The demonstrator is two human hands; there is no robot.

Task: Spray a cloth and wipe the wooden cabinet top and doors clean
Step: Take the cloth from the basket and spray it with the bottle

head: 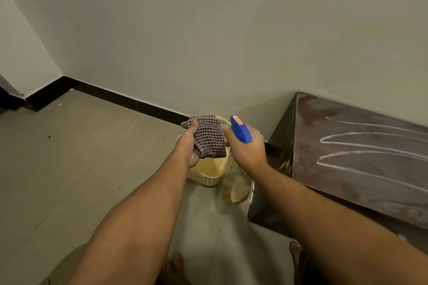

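A plain pale wall (208,30) filled the upper half of the frame and met a second wall (20,53) at a corner in the upper left. A black skirting band (120,99) ran along the base of both. The floor (69,157) was laid in large grey-beige tiles with visible joints and a few small dark specks. Lighting was dim and even, with soft shadow along the lower right of the frame. No window was in view.
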